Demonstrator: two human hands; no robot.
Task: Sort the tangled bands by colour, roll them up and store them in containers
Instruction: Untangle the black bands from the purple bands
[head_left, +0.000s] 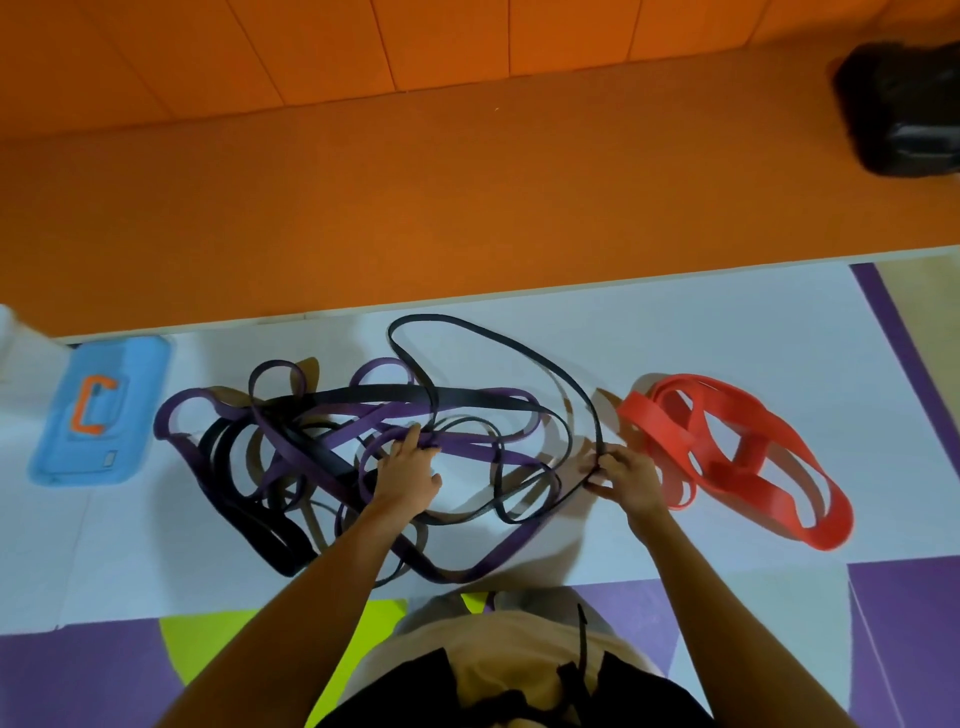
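A tangle of purple bands (467, 448) and black bands (234, 499) lies on the white mat (727, 332) in front of me. A thin black band (519, 348) loops out toward the far edge and runs down to my right hand (626, 480), which pinches it. My left hand (408, 475) rests on the tangle's middle with its fingers closed on a purple band. The red bands (737, 457) lie apart in a loose heap at the right, just beyond my right hand.
A light blue pouch (101, 410) with an orange mark lies at the mat's left end. Orange floor (467, 197) stretches beyond the mat. A black bag (904, 109) sits at the far right. Purple and yellow-green flooring (104, 675) lies near me.
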